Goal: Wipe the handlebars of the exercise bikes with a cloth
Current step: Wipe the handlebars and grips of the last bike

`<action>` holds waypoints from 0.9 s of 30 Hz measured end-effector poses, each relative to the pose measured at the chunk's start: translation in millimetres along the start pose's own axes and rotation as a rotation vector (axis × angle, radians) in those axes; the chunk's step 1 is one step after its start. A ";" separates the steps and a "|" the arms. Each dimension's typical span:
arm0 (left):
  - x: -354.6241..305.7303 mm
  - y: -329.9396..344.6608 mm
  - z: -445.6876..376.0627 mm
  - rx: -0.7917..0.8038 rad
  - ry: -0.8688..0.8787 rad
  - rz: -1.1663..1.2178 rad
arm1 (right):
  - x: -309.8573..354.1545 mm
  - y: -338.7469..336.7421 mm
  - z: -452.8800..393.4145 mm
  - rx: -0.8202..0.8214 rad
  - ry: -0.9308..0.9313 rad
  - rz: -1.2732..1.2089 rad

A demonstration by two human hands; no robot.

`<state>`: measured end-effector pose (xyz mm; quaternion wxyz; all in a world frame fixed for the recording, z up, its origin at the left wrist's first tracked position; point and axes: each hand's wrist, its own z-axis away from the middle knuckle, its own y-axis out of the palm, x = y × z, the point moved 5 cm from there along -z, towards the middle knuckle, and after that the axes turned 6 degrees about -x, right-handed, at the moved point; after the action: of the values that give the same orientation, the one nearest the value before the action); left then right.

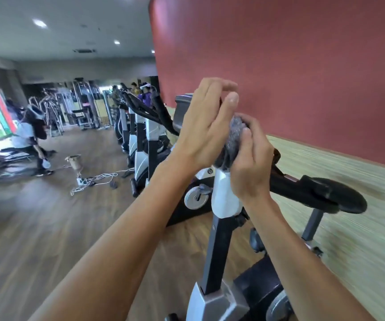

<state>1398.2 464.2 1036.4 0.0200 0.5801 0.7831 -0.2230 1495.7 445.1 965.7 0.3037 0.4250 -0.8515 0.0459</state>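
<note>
A grey cloth [234,135] is bunched between my two hands above the white post of the nearest exercise bike [223,200]. My right hand [249,158] grips the cloth from the right. My left hand [206,126] lies against the cloth's left side with fingers spread and lifted. The bike's console [182,110] shows behind my left hand. A black handlebar arm [279,181] runs off to the right, beside the black saddle [339,195]. The handlebar part under the cloth is hidden.
A row of more exercise bikes [145,133] stretches away along the red wall [279,66]. White cables and a power strip [94,179] lie on the wooden floor. A person [29,140] bends over at the left; weight machines [82,105] stand at the back.
</note>
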 end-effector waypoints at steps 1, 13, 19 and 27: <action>-1.6 -3.4 -0.5 0.038 -0.032 0.029 | 4.6 3.9 -1.3 0.008 -0.016 0.042; -7.6 -9.6 3.0 0.098 -0.188 0.141 | -15.9 -5.9 3.6 0.033 -0.356 0.352; -5.6 -5.8 1.1 0.134 -0.183 0.145 | -7.2 5.3 -10.6 0.084 -0.419 0.413; 0.4 -5.1 3.5 0.140 -0.073 0.042 | -24.2 -12.8 8.1 0.087 -0.371 0.391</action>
<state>1392.6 462.0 1034.8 0.0126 0.5879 0.7521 -0.2976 1512.4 451.1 943.4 0.1095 0.2662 -0.9557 0.0617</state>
